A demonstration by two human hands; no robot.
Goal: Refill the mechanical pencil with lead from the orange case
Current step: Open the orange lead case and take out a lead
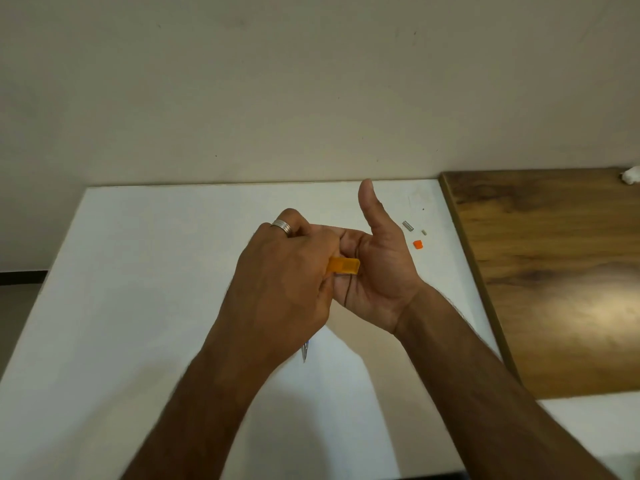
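Note:
My left hand (284,282), with a ring on one finger, grips the translucent orange lead case (344,265), whose open end points at my right palm. My right hand (377,268) is held flat and open, palm up, thumb raised. A thin dark lead (350,285) lies across that palm just under the case. The mechanical pencil (305,351) rests on the white table below my left wrist; only its metal tip shows. The case's small orange cap (418,244), a metal pencil cap (408,226) and a tiny eraser piece (424,232) lie on the table to the right.
The white table (156,306) meets a beige wall at the back. A brown wooden tabletop (554,271) adjoins it on the right, with a white crumpled object (631,174) at its far corner.

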